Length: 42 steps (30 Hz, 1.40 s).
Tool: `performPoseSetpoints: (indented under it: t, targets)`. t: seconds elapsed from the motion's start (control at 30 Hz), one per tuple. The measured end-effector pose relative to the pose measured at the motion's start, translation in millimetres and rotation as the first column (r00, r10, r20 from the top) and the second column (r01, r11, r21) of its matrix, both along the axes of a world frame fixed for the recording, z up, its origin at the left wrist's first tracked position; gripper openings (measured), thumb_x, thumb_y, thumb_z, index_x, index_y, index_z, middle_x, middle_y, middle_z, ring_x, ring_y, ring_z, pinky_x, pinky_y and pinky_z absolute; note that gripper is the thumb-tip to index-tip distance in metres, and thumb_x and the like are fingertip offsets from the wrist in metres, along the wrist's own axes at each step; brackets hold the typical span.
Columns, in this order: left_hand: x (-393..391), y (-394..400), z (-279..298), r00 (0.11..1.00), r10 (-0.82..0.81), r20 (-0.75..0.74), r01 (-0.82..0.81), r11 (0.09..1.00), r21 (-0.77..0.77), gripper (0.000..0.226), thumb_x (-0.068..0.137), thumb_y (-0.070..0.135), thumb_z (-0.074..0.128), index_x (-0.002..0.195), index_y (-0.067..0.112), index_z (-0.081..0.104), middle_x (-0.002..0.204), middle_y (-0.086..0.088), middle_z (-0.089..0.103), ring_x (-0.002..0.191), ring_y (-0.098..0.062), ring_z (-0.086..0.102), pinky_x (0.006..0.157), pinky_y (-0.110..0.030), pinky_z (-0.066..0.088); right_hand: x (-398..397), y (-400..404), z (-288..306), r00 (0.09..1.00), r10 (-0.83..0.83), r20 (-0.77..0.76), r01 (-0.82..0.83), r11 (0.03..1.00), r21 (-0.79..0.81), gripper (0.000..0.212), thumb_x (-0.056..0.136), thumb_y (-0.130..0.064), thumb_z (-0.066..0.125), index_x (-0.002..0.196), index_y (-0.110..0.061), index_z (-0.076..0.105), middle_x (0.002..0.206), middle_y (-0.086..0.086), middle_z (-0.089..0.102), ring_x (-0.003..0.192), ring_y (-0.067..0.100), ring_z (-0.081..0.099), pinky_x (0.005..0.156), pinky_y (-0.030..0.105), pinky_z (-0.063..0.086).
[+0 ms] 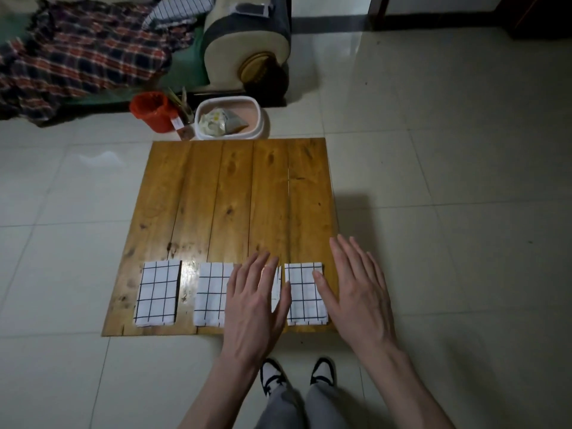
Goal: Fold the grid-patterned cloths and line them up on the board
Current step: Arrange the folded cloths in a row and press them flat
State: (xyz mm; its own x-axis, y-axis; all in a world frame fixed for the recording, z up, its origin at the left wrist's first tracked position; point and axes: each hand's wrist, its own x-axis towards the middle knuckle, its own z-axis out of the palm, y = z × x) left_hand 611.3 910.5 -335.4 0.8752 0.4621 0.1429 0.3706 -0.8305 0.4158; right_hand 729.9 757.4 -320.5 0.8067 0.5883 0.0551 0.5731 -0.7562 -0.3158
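Three folded grid cloths [305,292] sit in a row at the wooden board [235,193]'s 6 o'clock edge, left hand [253,301] and right hand [356,289] flat, fingers straight, gripping nothing; I'd nudge edges gently, evening gaps without lifting folds.

Upper 2/3 of board [235,193] bare, free to pass. 3 folded cloths [158,294] fill bottom edge w/ narrow gaps. Basin [260,119] & red bucket [153,111] block top-left edge.
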Motion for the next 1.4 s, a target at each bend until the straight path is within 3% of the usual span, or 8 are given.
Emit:
performPoseSetpoints:
  t: [0.43,0.73,0.97,1.17,1.4]
  targets:
    - [20,-21,-179,0.988,-0.063,-0.142,0.054,0.996,-0.066,0.054,0.107,0.045,0.043,0.150,0.014,0.052,0.153,-0.005,0.055,0.149,-0.022,0.041,0.120,-0.050,0.039,18,-27,-189,0.979,0.124,-0.161,-0.144,0.983,-0.118,0.067,0.107,-0.059,0.027,0.164,-0.024,0.023,0.170,-0.005,0.024,0.158,0.011,0.016,0.128,0.038,0.016]
    - [28,-23,-271,0.961,-0.172,-0.218,0.169,0.985,-0.034,0.062,0.100,0.031,0.062,0.155,0.008,0.045,0.159,-0.012,0.049,0.152,-0.027,0.040,0.126,-0.048,0.030,24,-14,-290,0.951,0.282,-0.126,-0.300,0.941,-0.156,0.070,0.103,-0.050,0.040,0.164,-0.018,0.026,0.173,0.000,0.017,0.160,0.014,0.011,0.126,0.047,0.027]
    - [35,-26,-283,0.944,-0.191,-0.269,0.200,0.980,0.004,0.066,0.094,0.035,0.063,0.151,0.005,0.049,0.157,-0.015,0.049,0.149,-0.032,0.043,0.125,-0.048,0.032,28,-23,-315,0.941,0.306,-0.142,-0.333,0.912,-0.240,0.073,0.104,-0.055,0.030,0.166,-0.021,0.015,0.174,-0.004,0.006,0.160,0.013,0.006,0.125,0.050,0.019]
    - [40,-37,-283,0.943,-0.205,-0.264,0.207,0.978,-0.020,0.065,0.097,0.035,0.066,0.152,0.006,0.048,0.158,-0.015,0.048,0.149,-0.031,0.042,0.124,-0.049,0.035,35,-37,-313,0.943,0.302,-0.138,-0.330,0.903,-0.276,0.075,0.103,-0.059,0.033,0.166,-0.024,0.013,0.174,-0.005,0.005,0.160,0.011,0.004,0.125,0.051,0.008]
    - [38,-51,-287,0.941,-0.248,-0.231,0.242,0.969,-0.056,0.065,0.100,0.040,0.061,0.155,0.010,0.044,0.162,-0.012,0.043,0.154,-0.028,0.035,0.126,-0.049,0.031,37,-56,-310,0.950,0.281,-0.135,-0.308,0.914,-0.266,0.075,0.103,-0.060,0.035,0.166,-0.023,0.017,0.174,-0.006,0.010,0.160,0.011,0.009,0.126,0.053,0.020]
